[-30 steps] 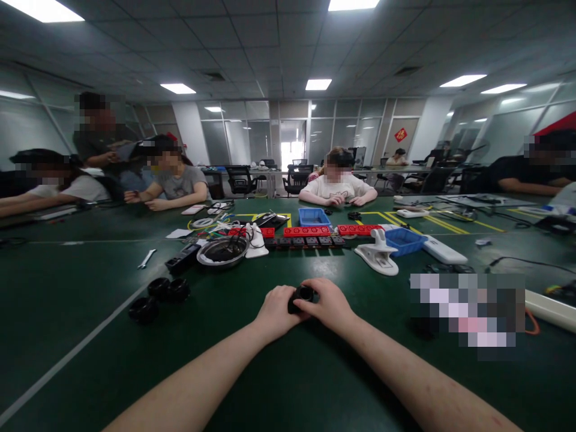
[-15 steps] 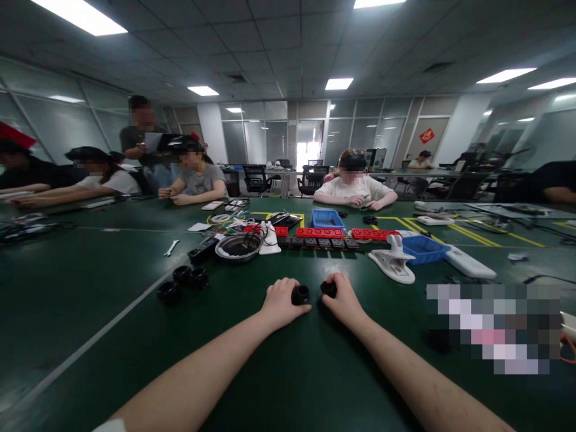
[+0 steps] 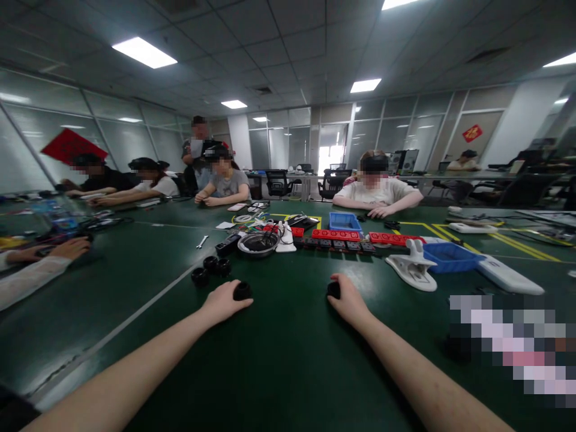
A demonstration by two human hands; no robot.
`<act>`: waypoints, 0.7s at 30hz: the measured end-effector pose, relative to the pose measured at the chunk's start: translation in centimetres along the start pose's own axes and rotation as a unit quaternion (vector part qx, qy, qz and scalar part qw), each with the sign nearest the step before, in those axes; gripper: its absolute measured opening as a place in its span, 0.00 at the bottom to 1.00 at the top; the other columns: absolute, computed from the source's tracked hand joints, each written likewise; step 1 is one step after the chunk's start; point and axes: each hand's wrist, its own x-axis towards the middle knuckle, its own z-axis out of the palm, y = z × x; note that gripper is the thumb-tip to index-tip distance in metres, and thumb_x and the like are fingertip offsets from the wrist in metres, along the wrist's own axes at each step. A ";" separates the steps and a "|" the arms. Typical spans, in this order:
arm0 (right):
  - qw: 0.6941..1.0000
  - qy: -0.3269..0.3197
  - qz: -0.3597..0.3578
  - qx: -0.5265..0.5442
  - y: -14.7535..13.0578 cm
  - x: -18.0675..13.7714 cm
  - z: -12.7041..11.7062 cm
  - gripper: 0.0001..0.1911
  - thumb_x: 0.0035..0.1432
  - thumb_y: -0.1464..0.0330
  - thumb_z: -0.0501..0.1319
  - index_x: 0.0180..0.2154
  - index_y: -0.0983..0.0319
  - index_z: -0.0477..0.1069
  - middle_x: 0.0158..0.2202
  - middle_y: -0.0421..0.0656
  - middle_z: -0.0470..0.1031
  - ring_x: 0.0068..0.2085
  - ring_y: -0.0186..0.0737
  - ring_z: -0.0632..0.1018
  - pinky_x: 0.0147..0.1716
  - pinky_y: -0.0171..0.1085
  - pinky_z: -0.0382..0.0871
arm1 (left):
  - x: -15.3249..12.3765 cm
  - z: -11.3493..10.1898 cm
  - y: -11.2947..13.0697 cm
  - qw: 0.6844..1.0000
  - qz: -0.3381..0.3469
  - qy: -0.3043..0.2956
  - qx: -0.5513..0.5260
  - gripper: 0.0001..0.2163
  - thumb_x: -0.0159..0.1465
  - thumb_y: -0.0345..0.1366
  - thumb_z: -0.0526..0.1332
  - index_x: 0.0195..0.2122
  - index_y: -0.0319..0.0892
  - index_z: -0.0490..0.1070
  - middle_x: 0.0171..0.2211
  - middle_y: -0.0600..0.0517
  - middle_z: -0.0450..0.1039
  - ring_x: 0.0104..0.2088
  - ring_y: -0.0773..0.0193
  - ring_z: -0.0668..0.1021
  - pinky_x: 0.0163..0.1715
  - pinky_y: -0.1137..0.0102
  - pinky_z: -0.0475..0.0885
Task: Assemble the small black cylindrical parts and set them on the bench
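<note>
My left hand (image 3: pixel 221 303) rests on the green table (image 3: pixel 288 360), fingers wrapped round a black round part (image 3: pixel 242 291). My right hand (image 3: pixel 348 302) lies about a forearm's width to the right, closed on a second small black part (image 3: pixel 333 290). Three more black round parts (image 3: pixel 210 268) sit in a cluster just beyond my left hand.
Farther out stand a metal bowl (image 3: pixel 258 243), a row of red and black blocks (image 3: pixel 355 240), two blue bins (image 3: pixel 451 257), a white clip stand (image 3: pixel 413 269) and a wrench (image 3: pixel 202 242). Several people sit around the table; another person's hand (image 3: pixel 67 247) rests at the left.
My hands held one black piece together, then drew apart, each with a black part. The left hand has moved left toward the cluster. The camera has turned left.
</note>
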 end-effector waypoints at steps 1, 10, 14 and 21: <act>1.000 0.001 -0.001 -0.005 0.0 0.0 0.0 0.22 0.41 0.76 0.57 0.43 0.64 0.60 0.42 0.47 0.65 0.46 0.43 0.68 0.47 0.42 0.60 | -0.5 -0.4 -1.5 1.000 -0.027 0.013 -0.006 0.27 0.48 0.55 0.56 0.44 0.41 0.63 0.45 0.43 0.67 0.44 0.51 0.71 0.38 0.63 0.67; 1.000 -0.003 -0.005 -0.024 -0.6 -0.7 -0.2 0.30 0.45 0.69 0.59 0.51 0.67 0.55 0.46 0.50 0.64 0.47 0.43 0.68 0.48 0.41 0.59 | -5.3 -1.0 -5.7 0.985 -0.094 0.141 0.027 0.38 0.50 0.58 0.51 0.57 0.38 0.46 0.56 0.39 0.53 0.52 0.48 0.62 0.45 0.58 0.64; 0.999 -0.008 -0.003 -0.037 -1.0 -0.9 -0.4 0.28 0.47 0.69 0.58 0.51 0.67 0.55 0.46 0.51 0.65 0.47 0.44 0.68 0.48 0.42 0.60 | -5.3 -1.8 -5.8 0.987 -0.111 0.115 0.017 0.33 0.51 0.57 0.50 0.52 0.38 0.55 0.49 0.40 0.62 0.47 0.48 0.68 0.39 0.60 0.67; 0.998 -0.018 -0.017 -0.054 -1.0 -1.0 -0.3 0.27 0.47 0.69 0.57 0.51 0.66 0.56 0.48 0.51 0.64 0.49 0.45 0.67 0.50 0.43 0.58 | -3.2 -3.3 -6.8 0.992 -0.119 0.031 -0.002 0.24 0.51 0.59 0.47 0.29 0.42 0.69 0.31 0.46 0.73 0.33 0.52 0.75 0.25 0.67 0.68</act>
